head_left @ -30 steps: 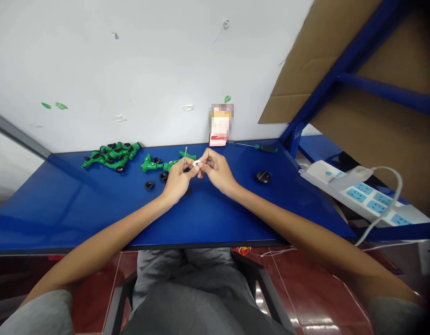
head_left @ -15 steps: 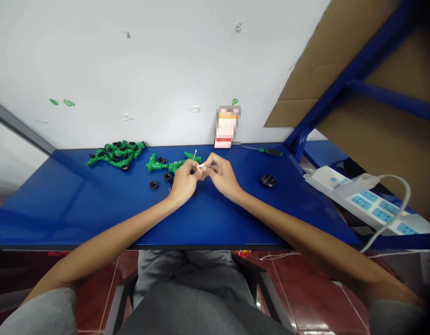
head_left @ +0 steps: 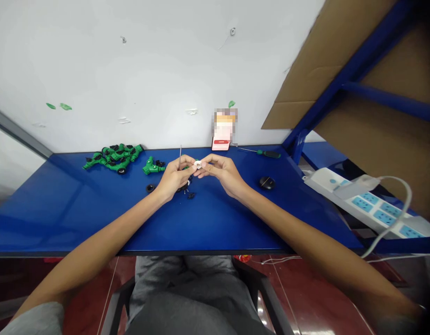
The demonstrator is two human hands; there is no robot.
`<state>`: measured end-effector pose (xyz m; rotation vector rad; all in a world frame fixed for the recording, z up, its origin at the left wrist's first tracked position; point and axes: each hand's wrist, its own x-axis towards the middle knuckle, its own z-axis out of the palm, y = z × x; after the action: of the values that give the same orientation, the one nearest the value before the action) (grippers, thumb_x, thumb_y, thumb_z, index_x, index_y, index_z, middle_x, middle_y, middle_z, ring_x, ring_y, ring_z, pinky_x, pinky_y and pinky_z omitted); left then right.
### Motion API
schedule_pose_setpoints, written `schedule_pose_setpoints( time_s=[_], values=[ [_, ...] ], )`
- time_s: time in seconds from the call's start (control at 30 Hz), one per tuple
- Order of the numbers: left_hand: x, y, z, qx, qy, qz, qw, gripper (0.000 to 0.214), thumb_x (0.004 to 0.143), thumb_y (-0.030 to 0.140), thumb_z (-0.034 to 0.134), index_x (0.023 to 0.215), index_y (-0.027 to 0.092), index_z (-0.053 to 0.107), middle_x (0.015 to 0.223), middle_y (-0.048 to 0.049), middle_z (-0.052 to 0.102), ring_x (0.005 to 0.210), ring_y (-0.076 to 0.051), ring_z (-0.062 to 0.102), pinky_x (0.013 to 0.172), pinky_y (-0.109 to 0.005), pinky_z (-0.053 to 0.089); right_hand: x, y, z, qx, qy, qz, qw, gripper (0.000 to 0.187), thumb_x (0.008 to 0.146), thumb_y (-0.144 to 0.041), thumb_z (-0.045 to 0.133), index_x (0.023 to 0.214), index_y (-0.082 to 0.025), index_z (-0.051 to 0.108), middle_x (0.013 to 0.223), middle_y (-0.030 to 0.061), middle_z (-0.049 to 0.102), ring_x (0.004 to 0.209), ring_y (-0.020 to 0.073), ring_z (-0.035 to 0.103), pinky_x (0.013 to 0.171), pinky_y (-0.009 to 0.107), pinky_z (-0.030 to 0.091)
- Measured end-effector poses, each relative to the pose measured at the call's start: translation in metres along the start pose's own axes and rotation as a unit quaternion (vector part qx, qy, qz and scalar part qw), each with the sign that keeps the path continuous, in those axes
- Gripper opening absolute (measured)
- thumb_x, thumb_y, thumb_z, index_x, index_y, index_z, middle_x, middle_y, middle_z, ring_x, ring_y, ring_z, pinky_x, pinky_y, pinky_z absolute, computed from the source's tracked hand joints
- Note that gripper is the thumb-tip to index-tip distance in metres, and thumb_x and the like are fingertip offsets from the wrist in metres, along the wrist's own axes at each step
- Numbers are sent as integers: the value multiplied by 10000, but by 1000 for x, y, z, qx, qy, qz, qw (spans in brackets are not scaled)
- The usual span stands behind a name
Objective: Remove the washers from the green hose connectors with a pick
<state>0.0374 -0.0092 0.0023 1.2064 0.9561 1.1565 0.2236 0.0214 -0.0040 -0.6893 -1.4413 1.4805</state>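
Note:
A small white ring (head_left: 198, 164) is pinched between the fingertips of both hands, above the middle of the blue table (head_left: 208, 218). My left hand (head_left: 173, 179) is closed on its left side and also keeps a thin metal rod (head_left: 180, 156) upright in the fingers. On the ring's right side my right hand (head_left: 225, 172) is closed, thumb against it. Just left of my left hand lie a green Y-shaped hose connector (head_left: 152, 166) and a black ring (head_left: 150, 188). Small black pieces (head_left: 191, 196) lie below the fingers; other parts are partly hidden behind my left hand.
A pile of green connectors (head_left: 115, 158) lies at the back left. A phone (head_left: 222, 132) with a blurred screen leans on the wall. To the right are a screwdriver (head_left: 269, 154), a round black object (head_left: 267, 182) and a white power strip (head_left: 379, 204) with a cable.
Both hands have shifted slightly left in view, and the ring's opening now shows. The metal rod stands more upright. Small black pieces near my left hand have come into sight.

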Motion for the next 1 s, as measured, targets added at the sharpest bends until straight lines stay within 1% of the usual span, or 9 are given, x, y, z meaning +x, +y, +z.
schedule_pose_setpoints(
  time_s=[0.1,0.2,0.3,0.37,0.47,0.6,0.83,0.93,1.0],
  values=[
    [-2,1,-2,1,-18,8,1000,312,836,447,839,933,214,656,578,79,354,435,-48,159,438,-276,87,-3,-2,0,20,-12,22,999,374,801,-554,894,911,-214,781,880,51,792,841,209,766,854,389,647],
    [-2,-1,-2,11,-19,10,1000,317,858,473,825,934,213,661,579,74,351,433,-47,158,429,-272,102,-4,-1,-1,32,-23,41,998,353,824,-540,874,927,-211,795,884,56,795,859,209,762,862,385,638],
    [-1,-3,-2,38,-5,18,999,295,890,467,784,959,206,664,627,52,462,429,-50,199,426,-268,145,-4,3,-3,49,-23,54,997,332,837,-508,871,931,-199,796,888,63,791,850,198,755,854,369,629],
    [-1,-4,-3,106,14,59,993,273,898,423,776,1032,212,667,757,17,605,451,-54,270,451,-266,214,-3,8,-4,58,-10,62,996,333,831,-502,878,934,-194,800,885,64,787,848,191,752,850,357,626],
    [-3,-3,-3,275,30,153,949,262,911,352,772,1129,234,685,1051,-38,722,541,-76,387,535,-269,315,-2,14,-6,66,2,71,995,355,801,-516,895,925,-193,816,890,62,786,857,185,742,854,342,627],
    [-4,-5,-5,399,36,221,889,206,992,387,692,1105,230,763,1135,-88,754,685,-150,506,660,-298,406,-1,20,-11,65,-14,86,994,357,787,-516,901,918,-193,819,911,68,789,871,190,737,850,340,629],
    [6,-8,-18,366,69,240,896,245,978,453,717,1021,246,841,1002,-64,786,590,-140,446,620,-299,384,2,24,-18,51,-31,78,995,393,767,-527,919,909,-181,801,863,70,777,863,211,757,803,348,632],
    [9,-7,-24,412,67,264,869,224,1001,410,689,1030,238,829,925,-56,777,649,-160,542,676,-299,437,5,24,-21,6,-10,69,998,391,777,-531,910,897,-180,783,847,66,772,819,193,754,771,329,622],
    [11,-7,-29,450,39,278,848,186,1004,369,680,1011,237,811,1008,-61,783,710,-167,600,733,-302,470,8,23,-24,-18,12,61,998,408,762,-547,912,870,-178,774,837,53,758,821,190,754,750,315,615]
  ],
)
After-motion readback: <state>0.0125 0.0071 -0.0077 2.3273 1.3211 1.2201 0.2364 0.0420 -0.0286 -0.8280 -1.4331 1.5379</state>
